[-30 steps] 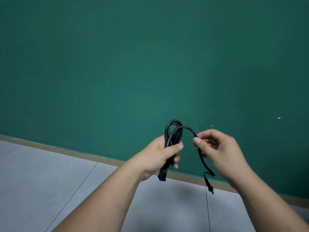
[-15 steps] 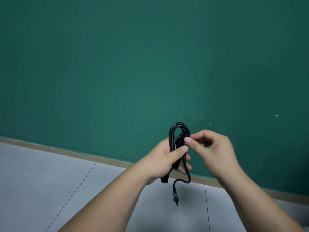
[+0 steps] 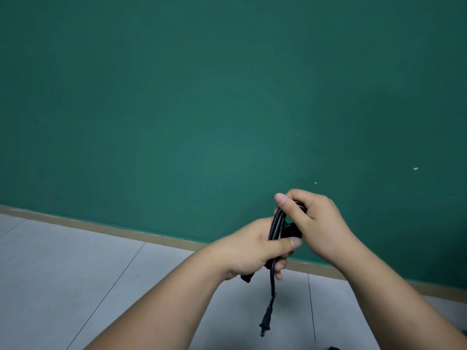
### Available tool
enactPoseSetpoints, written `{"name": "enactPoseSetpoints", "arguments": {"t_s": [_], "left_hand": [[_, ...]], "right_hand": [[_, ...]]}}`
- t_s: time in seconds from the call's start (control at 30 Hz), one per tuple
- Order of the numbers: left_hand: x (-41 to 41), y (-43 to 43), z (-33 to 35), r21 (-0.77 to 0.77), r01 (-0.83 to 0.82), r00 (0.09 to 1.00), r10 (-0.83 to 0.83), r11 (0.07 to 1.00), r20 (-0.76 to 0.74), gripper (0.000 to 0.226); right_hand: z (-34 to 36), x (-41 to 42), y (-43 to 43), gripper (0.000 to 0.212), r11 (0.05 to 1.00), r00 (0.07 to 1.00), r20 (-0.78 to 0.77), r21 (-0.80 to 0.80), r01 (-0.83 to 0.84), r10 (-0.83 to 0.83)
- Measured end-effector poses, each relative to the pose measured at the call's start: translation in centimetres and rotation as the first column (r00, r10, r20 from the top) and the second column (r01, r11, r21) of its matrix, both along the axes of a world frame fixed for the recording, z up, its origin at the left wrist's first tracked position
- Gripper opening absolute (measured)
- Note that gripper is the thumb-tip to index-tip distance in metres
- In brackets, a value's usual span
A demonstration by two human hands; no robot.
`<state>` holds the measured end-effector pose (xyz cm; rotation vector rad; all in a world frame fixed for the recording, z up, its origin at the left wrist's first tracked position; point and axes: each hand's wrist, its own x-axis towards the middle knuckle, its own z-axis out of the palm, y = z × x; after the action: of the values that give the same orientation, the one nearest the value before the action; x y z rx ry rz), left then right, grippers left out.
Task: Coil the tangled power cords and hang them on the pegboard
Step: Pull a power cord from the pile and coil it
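A black power cord is gathered into a small coil in front of me. My left hand grips the coil's lower part, thumb pressed across the strands. My right hand is curled over the top of the coil, fingers wrapped round its loops. A short tail hangs below my left hand and ends in a two-pin plug. Another black end pokes out under my left palm. No pegboard is in view.
A plain green wall fills most of the view, with a tan baseboard along its foot. Below lies a grey tiled floor. A dark object shows at the bottom right edge.
My right hand has moved from pinching a loose loop at the side to closing over the coil's top. The free tail has swung left and now hangs straight down, plug lower.
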<state>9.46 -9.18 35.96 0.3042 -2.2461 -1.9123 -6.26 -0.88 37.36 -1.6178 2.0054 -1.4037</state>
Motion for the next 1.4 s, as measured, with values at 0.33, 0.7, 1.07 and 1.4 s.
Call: {"name": "enactPoseSetpoints", "arguments": {"t_s": [0.33, 0.7, 1.07, 1.4], "left_hand": [[0.3, -0.5, 0.5, 0.280, -0.137, 0.978, 0.175, 0.950, -0.117, 0.007], [1.4, -5.6, 1.6, 0.693, -0.446, 0.599, 0.764, 0.566, -0.239, 0.018], [3.0, -4.2, 0.6, -0.347, -0.353, 0.896, 0.421, 0.869, 0.141, 0.028], [2.4, -2.9, 1.4, -0.257, 0.128, 0.940, -0.035, 0.958, 0.338, 0.030]], "right_hand": [[-0.4, 1.4, -0.2, 0.039, 0.986, 0.938, 0.317, -0.132, -0.104, 0.141], [-1.8, 0.4, -0.2, 0.020, 0.969, 0.963, 0.185, 0.120, -0.218, 0.194], [-0.7, -1.3, 1.1, 0.025, 0.992, 0.797, -0.590, 0.060, -0.112, 0.126], [1.7, -1.4, 2.6, 0.029, 0.981, 0.829, -0.529, 0.040, -0.190, 0.182]]}}
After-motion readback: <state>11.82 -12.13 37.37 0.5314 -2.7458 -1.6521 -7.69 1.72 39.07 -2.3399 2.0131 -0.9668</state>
